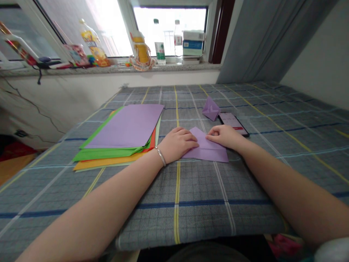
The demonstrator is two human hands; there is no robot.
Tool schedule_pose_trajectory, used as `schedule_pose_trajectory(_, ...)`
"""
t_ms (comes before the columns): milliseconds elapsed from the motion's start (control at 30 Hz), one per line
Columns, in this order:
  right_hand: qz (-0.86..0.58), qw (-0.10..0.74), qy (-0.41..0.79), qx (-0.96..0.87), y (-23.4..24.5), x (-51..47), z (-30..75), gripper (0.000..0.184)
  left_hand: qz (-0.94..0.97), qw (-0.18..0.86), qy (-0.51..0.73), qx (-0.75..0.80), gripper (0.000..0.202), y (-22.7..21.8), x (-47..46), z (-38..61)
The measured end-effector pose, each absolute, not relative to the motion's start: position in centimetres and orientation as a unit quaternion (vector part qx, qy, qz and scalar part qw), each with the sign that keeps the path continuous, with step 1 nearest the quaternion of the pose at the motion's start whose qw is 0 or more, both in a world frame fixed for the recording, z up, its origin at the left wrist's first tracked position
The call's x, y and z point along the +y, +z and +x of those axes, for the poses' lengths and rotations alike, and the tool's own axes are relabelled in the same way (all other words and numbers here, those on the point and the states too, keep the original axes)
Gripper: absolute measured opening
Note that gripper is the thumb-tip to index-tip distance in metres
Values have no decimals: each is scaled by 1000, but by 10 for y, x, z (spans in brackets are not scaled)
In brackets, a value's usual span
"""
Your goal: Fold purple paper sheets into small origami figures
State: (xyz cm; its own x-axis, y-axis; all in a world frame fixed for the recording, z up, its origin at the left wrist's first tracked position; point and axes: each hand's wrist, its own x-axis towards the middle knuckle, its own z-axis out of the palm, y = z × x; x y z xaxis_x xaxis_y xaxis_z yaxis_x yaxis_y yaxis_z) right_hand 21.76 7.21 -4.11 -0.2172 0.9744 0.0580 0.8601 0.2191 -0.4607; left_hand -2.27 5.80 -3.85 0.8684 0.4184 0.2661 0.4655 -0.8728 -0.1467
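A partly folded purple paper [208, 150] lies on the grey plaid cloth [196, 189] in front of me. My left hand [178, 143] rests flat on its left part, fingers stretched out and pressing down; a silver bangle is on that wrist. My right hand [224, 135] has its fingers curled together in a pinch on the paper's upper fold, near the middle. Behind the paper sits a finished purple folded figure [211, 108]. A phone [233, 123] with a lit screen lies just beyond my right hand.
A stack of coloured sheets [120, 136], purple on top with green, red and orange below, lies to the left. The window sill [114, 68] at the back holds bottles, a jar and boxes. A grey curtain [261, 40] hangs at the right.
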Motion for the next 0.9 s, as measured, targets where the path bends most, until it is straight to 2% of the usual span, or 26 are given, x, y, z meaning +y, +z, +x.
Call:
schedule_pose_trajectory(233,-587,204,271,-735,-42,72,221,31,-961,136,-105,-216,29,-34,54,-23)
schedule_pose_trajectory(433,-553,280,394,-678,-43,69,219,30,-940,171,-135,-263,31,-32,51,-24)
schedule_pose_trajectory(667,-508,372,466,-621,-34,63,209,24,-930,133,-184,-290,42,-31,46,-20)
schedule_pose_trajectory(900,-430,433,547,-572,-33,54,195,23,-938,121,-198,-257,75,-32,45,-20)
